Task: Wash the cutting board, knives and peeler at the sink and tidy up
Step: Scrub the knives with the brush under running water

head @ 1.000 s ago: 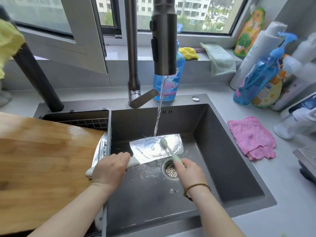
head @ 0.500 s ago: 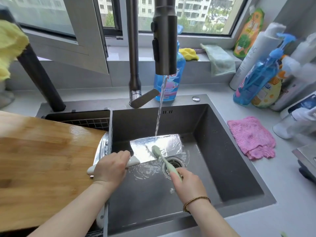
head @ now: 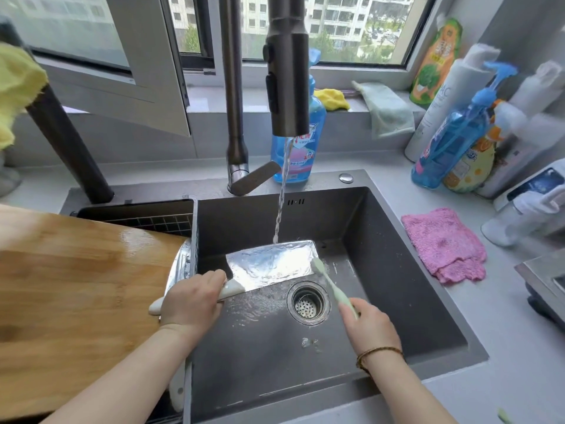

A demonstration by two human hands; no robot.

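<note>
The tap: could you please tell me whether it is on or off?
On. A thin stream of water falls from the tap onto the cleaver blade that the left hand holds.

Home kitchen, sink (head: 412,301), faucet (head: 287,71) (dish soap (head: 301,154))

cleaver (head: 272,264): wet broad blade level under tap stream (head: 279,215), white handle in left hand (head: 189,301) | cutting board (head: 76,295): wooden, wet, flat left of basin (head: 397,286) | second knife (head: 181,264): apparently wedged beside board
</note>
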